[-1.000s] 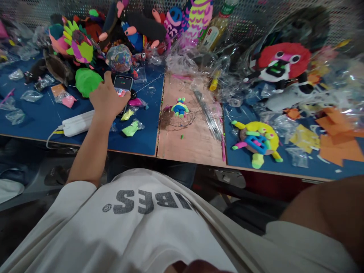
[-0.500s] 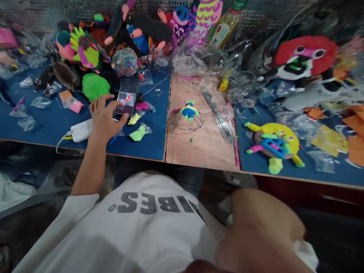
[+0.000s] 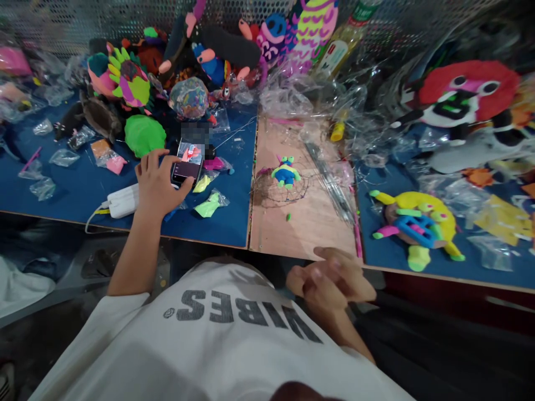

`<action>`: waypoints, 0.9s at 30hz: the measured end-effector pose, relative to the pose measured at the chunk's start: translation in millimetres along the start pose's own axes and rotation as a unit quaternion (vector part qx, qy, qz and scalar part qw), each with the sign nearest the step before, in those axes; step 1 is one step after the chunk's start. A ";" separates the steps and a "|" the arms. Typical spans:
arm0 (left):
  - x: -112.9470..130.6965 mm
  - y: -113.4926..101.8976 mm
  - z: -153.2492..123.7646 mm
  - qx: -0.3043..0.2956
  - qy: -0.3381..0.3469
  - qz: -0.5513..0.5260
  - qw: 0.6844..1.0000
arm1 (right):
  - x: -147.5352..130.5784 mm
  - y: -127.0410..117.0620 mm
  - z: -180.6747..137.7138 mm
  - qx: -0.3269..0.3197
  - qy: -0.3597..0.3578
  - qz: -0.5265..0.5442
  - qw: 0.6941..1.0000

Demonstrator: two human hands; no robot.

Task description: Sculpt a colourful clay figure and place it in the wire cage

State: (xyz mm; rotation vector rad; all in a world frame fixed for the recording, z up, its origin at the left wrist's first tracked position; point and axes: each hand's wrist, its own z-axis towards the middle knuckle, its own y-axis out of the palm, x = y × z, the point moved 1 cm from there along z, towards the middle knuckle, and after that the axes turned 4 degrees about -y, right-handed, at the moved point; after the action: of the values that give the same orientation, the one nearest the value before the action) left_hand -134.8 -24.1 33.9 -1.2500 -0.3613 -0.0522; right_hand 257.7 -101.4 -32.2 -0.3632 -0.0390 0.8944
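Observation:
A smartphone [image 3: 186,169] with a lit screen stands on the blue table. My left hand [image 3: 157,186] lies over its lower left side, fingers spread; the index fingertip meets the left edge and the thumb reaches over the bottom of the screen. Beneath that wrist is a white charger-like block [image 3: 122,201] with a cable. Just over the table's front edge, my right hand [image 3: 330,278] hovers with loosely bent fingers apart and nothing visible in them. A small blue and green clay frog [image 3: 286,174] sits on a thin wire ring [image 3: 288,199] on the wooden board [image 3: 276,231].
A yellow and brown clay figure [image 3: 422,223] lies at right. Long metal rods [image 3: 328,181] rest on the board. Crumpled clear plastic [image 3: 288,94], a green clay disc [image 3: 145,135] and several clay figures line the back. A bottle [image 3: 340,44] stands there too.
My right hand has come from the lower right, where the arm was blurred, up to the table's front edge. My left hand stays at the phone. The view has shifted slightly.

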 end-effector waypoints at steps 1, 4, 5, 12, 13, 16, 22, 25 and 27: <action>-0.9 0.4 -0.3 0.004 -0.010 -0.001 1.000 | 9.4 7.8 1.4 0.024 -0.049 0.000 0.998; -2.9 2.5 -1.2 0.010 -0.031 -0.004 0.999 | 27.6 24.2 2.6 0.014 -0.018 -0.027 0.999; -3.3 3.4 -1.5 0.012 -0.036 -0.002 0.999 | 29.4 26.6 1.8 0.009 0.002 -0.033 0.999; -5.3 4.6 -1.5 -0.007 -0.015 0.018 1.000 | 21.5 30.2 1.5 0.012 0.017 -0.014 1.000; -5.3 3.9 -1.4 -0.015 -0.004 0.014 1.000 | 21.2 30.4 2.2 0.012 0.020 -0.012 1.000; -5.2 1.3 -1.6 -0.019 0.015 -0.004 1.000 | 21.4 30.2 2.8 0.014 0.033 -0.018 0.999; -5.2 -0.5 -2.2 -0.009 -0.004 -0.012 1.000 | 20.6 28.7 3.7 -0.028 0.045 -0.046 0.998; -5.5 0.5 -2.3 -0.007 -0.014 -0.013 1.000 | 20.6 29.5 3.6 -0.064 0.056 -0.024 0.996; -5.8 1.3 -2.4 -0.005 -0.019 -0.017 1.000 | 21.0 30.0 2.3 -0.078 0.057 -0.015 0.995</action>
State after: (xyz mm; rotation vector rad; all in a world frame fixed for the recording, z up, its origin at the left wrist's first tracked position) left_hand -139.3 -26.8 30.4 -1.2570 -0.4153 -0.0593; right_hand 247.8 -67.6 -42.2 -0.5570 -0.0094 0.8419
